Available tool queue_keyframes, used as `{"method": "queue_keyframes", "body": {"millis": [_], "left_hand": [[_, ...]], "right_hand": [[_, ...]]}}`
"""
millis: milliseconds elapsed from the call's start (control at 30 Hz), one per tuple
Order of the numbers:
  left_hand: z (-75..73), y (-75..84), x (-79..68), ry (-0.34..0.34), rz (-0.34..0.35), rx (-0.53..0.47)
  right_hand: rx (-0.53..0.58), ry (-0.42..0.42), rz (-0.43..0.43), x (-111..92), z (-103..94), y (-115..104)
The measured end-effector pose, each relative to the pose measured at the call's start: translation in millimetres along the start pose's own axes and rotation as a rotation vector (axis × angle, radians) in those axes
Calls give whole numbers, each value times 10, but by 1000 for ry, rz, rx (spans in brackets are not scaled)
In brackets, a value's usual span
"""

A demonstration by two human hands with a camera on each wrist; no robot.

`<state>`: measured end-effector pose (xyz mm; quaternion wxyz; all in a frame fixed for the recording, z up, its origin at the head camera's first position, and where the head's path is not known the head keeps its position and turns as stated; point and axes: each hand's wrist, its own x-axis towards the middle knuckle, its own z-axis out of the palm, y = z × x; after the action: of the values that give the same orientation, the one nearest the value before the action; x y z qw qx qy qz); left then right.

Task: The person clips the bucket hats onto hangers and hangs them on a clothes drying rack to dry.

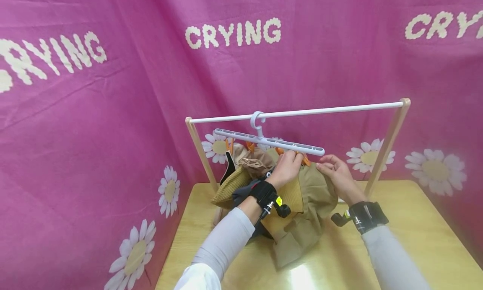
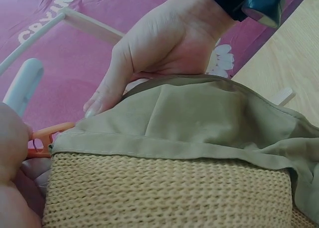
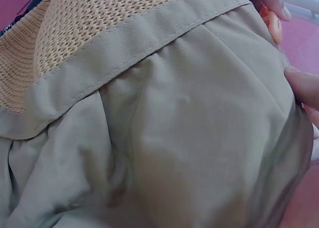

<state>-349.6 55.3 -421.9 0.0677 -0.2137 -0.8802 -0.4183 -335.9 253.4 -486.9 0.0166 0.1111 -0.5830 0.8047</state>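
Note:
A pale grey hanger (image 1: 264, 140) hooks over the rack's white rod, orange clips (image 1: 250, 146) along its underside. My left hand (image 1: 288, 168) pinches the orange clip (image 2: 52, 134) near the hanger's right end, where the clip meets a hat's edge. That hat (image 1: 315, 187) has khaki cloth and a woven straw-like part (image 2: 169, 193); it hangs down toward the table. Just right of the clip, my right hand (image 1: 339, 179) pinches the khaki edge between thumb (image 3: 303, 86) and fingers, which lie partly behind the cloth.
Left of my left wrist more hats hang bunched together, among them a ribbed tan one (image 1: 232, 187) and a brown one (image 1: 256, 164). The rack's wooden posts (image 1: 388, 143) stand on the light wooden table (image 1: 407, 231). Pink curtains (image 1: 320, 51) surround the table.

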Motion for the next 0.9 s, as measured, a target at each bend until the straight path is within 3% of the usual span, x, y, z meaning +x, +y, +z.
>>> {"method": "queue_keyframes", "body": {"millis": [233, 533, 700, 900], "left_hand": [[17, 0, -28, -12, 0, -10], [-56, 43, -32, -56, 28, -87], [-110, 51, -35, -111, 25, -132], [-125, 50, -28, -120, 7, -165]], "right_hand": [[6, 2, -7, -32, -17, -2], [9, 7, -88, -9, -29, -36], [-17, 4, -84, 45, 25, -104], [-2, 10, -78, 84, 68, -141]]}}
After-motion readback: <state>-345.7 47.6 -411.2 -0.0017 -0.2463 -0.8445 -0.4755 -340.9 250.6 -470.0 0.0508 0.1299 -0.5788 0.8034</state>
